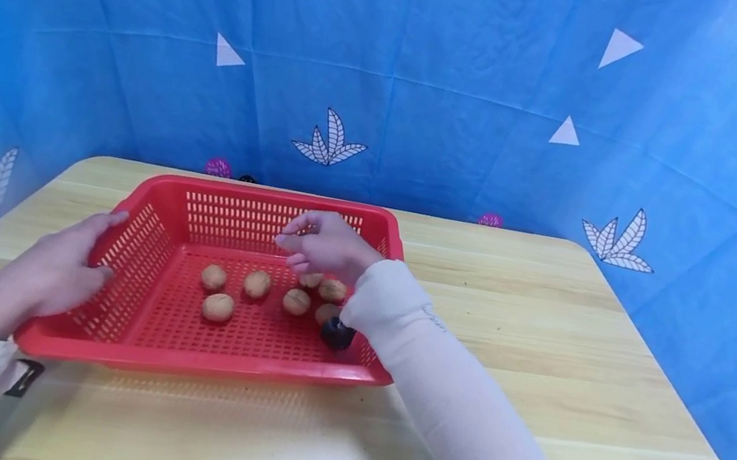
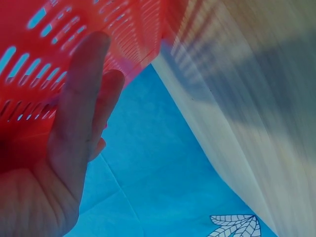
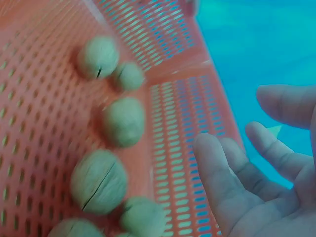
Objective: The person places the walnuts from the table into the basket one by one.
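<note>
A red plastic basket (image 1: 206,356) with slotted walls stands on the table, several walnuts (image 1: 257,284) lying on its floor. At its left rim is my left hand (image 1: 55,265), gripping with the thumb over the edge; straight fingers (image 2: 81,108) lie along the slotted wall in the left wrist view. Above the walnuts, towards the basket's back right, hovers my right hand (image 1: 329,244). Its fingers are spread and loosely bent, holding nothing in the right wrist view, apart from the walnuts (image 3: 98,181) there. The right forearm hides part of the basket's right side.
A dark round thing (image 1: 337,334) shows below the right cuff; I cannot tell whether it lies in the basket or hangs from the wrist. The wooden table (image 1: 509,312) extends to the right. A blue patterned cloth (image 1: 474,51) stands behind it.
</note>
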